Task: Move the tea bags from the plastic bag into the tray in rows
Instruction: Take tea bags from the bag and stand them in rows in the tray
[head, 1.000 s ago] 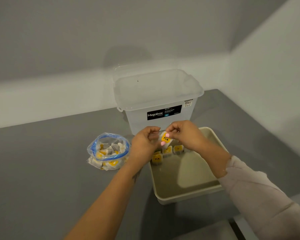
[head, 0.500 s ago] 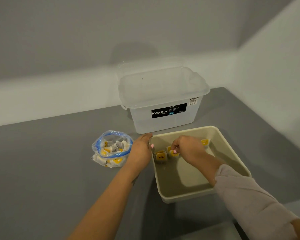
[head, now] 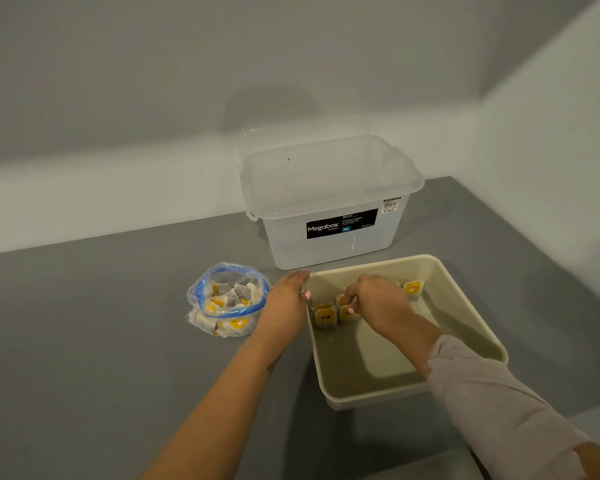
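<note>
A clear plastic bag (head: 227,299) with a blue zip rim stands open on the grey table, holding several yellow-labelled tea bags. To its right sits a beige tray (head: 465,306). Tea bags lie along the tray's far side: one at the left (head: 324,317), one at the far right (head: 412,289), others partly hidden under my right hand (head: 378,303). That hand is inside the tray, fingertips pinched on a tea bag (head: 347,311) next to the left one. My left hand (head: 286,303) rests between the bag and the tray's left rim, fingers loose, holding nothing.
A translucent Megabox storage box (head: 329,199) with no lid stands behind the tray, against the wall. Walls close the table at the back and right. Bare grey tabletop (head: 84,341) spreads to the left and front.
A second ago both hands held one tea bag above the tray. My right hand has lowered it into the row; my left hand let go and drew back to the tray's left rim.
</note>
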The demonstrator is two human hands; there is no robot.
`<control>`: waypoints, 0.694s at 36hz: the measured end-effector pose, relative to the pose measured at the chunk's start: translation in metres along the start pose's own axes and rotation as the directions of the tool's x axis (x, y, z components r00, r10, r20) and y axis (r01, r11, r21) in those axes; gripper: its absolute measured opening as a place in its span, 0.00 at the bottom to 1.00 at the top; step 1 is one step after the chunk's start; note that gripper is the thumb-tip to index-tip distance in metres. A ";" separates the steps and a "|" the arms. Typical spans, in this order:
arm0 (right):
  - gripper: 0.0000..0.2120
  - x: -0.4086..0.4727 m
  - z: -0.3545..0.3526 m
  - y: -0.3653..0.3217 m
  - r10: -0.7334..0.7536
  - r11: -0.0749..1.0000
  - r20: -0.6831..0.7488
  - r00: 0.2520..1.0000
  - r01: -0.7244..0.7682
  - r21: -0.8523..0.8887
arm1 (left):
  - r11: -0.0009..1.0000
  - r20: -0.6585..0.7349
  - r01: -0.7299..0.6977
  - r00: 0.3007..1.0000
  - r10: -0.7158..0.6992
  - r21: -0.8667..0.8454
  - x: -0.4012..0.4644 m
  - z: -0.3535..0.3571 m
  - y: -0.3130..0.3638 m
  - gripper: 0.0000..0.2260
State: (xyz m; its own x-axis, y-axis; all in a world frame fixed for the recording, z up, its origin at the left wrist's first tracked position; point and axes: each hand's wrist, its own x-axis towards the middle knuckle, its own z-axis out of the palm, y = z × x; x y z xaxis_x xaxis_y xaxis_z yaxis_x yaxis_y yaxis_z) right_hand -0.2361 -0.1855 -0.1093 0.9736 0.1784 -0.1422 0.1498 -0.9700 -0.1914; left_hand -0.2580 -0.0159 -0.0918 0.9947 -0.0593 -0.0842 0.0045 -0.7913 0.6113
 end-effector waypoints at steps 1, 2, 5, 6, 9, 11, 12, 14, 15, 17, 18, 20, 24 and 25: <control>0.09 0.000 0.000 0.000 -0.001 1.000 -0.003 1.000 0.001 0.006 | 1.000 -0.001 -0.001 1.000 0.001 -0.002 0.000 0.000 0.000 0.20; 0.09 0.000 -0.001 0.000 0.001 1.000 -0.002 1.000 -0.001 0.010 | 1.000 -0.002 0.000 1.000 0.000 -0.002 0.000 0.000 0.000 0.20; 0.11 -0.001 -0.005 0.001 0.011 0.999 0.007 1.000 -0.011 0.031 | 1.000 0.000 0.009 1.000 -0.009 -0.007 -0.001 -0.001 0.001 0.20; 0.11 -0.001 -0.006 0.001 0.015 0.999 0.003 1.000 -0.015 0.042 | 1.000 -0.001 0.008 1.000 -0.008 -0.010 -0.001 -0.001 0.001 0.20; 0.11 -0.005 -0.010 0.002 0.033 0.992 -0.047 0.998 -0.027 0.126 | 1.000 -0.008 -0.002 1.000 0.002 -0.012 -0.003 -0.004 0.002 0.20; 0.09 -0.009 -0.015 0.001 0.057 0.976 -0.107 0.993 -0.032 0.216 | 0.999 -0.031 -0.027 0.999 0.026 -0.039 -0.004 -0.008 0.002 0.18; 0.08 -0.009 -0.018 -0.001 0.067 0.967 -0.133 0.989 -0.032 0.252 | 0.998 -0.051 -0.047 0.998 0.044 -0.051 -0.004 -0.011 0.001 0.17; 0.07 -0.009 -0.026 -0.007 0.081 0.950 -0.165 0.983 -0.026 0.312 | 0.996 -0.100 -0.078 0.992 0.073 -0.048 -0.004 -0.019 -0.002 0.16; 0.07 -0.008 -0.029 -0.010 0.081 0.944 -0.184 0.980 -0.017 0.329 | 0.995 -0.125 -0.088 0.989 0.081 -0.047 -0.003 -0.024 -0.005 0.15; 0.06 -0.006 -0.034 -0.018 0.059 0.941 -0.248 0.967 0.030 0.338 | 0.992 -0.163 -0.097 0.983 0.084 -0.074 -0.002 -0.035 -0.012 0.13; 0.06 -0.004 -0.037 -0.024 0.045 0.936 -0.281 0.959 0.058 0.347 | 0.990 -0.180 -0.101 0.980 0.083 -0.094 0.000 -0.041 -0.015 0.12; 0.05 -0.001 -0.042 -0.037 0.030 0.925 -0.322 0.946 0.096 0.367 | 0.986 -0.218 -0.104 0.973 0.075 -0.126 0.003 -0.053 -0.025 0.10; 0.04 0.010 -0.050 -0.072 -0.029 0.919 -0.314 0.949 0.149 0.366 | 0.989 -0.288 -0.079 0.957 0.040 -0.126 0.016 -0.080 -0.050 0.12; 0.04 0.013 -0.051 -0.082 -0.048 0.918 -0.290 0.956 0.157 0.364 | 0.992 -0.297 -0.065 0.954 0.030 -0.106 0.019 -0.085 -0.057 0.13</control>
State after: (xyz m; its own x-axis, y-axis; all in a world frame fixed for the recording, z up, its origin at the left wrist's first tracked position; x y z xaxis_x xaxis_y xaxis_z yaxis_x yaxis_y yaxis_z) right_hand -0.2274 -0.1120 -0.0456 0.9732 0.1695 0.1554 0.2278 -0.8027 -0.5512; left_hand -0.2308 0.0798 -0.0608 0.9801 0.0999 0.1718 -0.0488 -0.7169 0.6954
